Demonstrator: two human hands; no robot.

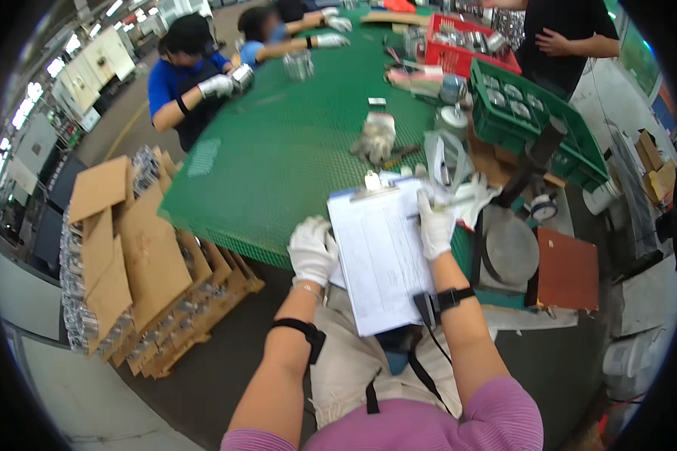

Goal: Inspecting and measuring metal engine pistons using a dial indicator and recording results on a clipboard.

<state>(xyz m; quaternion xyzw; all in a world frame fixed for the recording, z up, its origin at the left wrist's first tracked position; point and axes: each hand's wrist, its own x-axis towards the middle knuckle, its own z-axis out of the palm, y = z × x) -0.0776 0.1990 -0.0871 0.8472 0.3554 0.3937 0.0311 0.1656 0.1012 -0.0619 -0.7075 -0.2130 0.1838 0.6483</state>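
A clipboard with a metal clip at its top and printed sheets on it lies tilted over the table's near edge, in front of my body. My left hand, in a white glove, is at its left edge with the fingers curled and the thumb against the board. My right hand, also gloved, lies on its upper right edge with the fingers closed. A thin pen-like stick seems to pass through these fingers; its exact shape is blurred. Beyond the clipboard are a pair of used work gloves and a clear plastic bag.
A green mesh-topped table stretches ahead. To the right stand a gauge stand, a green crate and a red crate of metal parts. A cardboard-layered pallet stack stands left. Other people work around the table.
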